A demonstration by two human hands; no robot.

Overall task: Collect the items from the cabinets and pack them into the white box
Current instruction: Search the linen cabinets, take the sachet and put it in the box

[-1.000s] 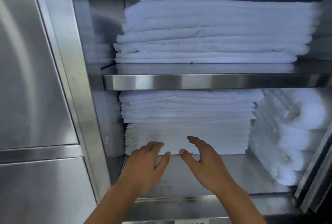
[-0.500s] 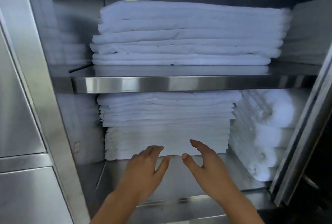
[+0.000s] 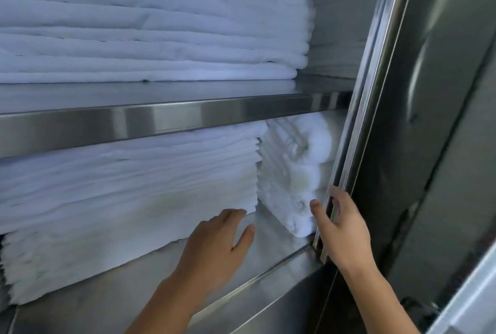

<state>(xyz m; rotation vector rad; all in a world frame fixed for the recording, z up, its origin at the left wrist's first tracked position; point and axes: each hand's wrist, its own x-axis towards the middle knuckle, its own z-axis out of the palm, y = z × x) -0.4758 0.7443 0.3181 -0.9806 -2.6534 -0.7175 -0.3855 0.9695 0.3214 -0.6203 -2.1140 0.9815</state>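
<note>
A steel cabinet holds white folded towels. A tall folded stack (image 3: 128,199) fills the lower shelf's left and middle. Rolled white towels (image 3: 295,178) are piled at the lower right, partly hidden behind the cabinet's right door frame (image 3: 357,124). Another folded stack (image 3: 150,30) lies on the upper shelf. My left hand (image 3: 217,248) is open, fingertips touching the lower stack's right bottom corner. My right hand (image 3: 341,226) is open, fingers spread across the door frame's edge, thumb beside the rolled towels. The white box is not in view.
The steel shelf edge (image 3: 161,121) runs across the middle. Bare steel shelf floor (image 3: 273,245) shows between the folded stack and the rolled towels. A steel door panel (image 3: 440,119) stands close on the right.
The view has swung right and closer. Both hands have shifted from the middle of the lower stack to its right end; the right hand now reaches the door frame by the rolled towels.
</note>
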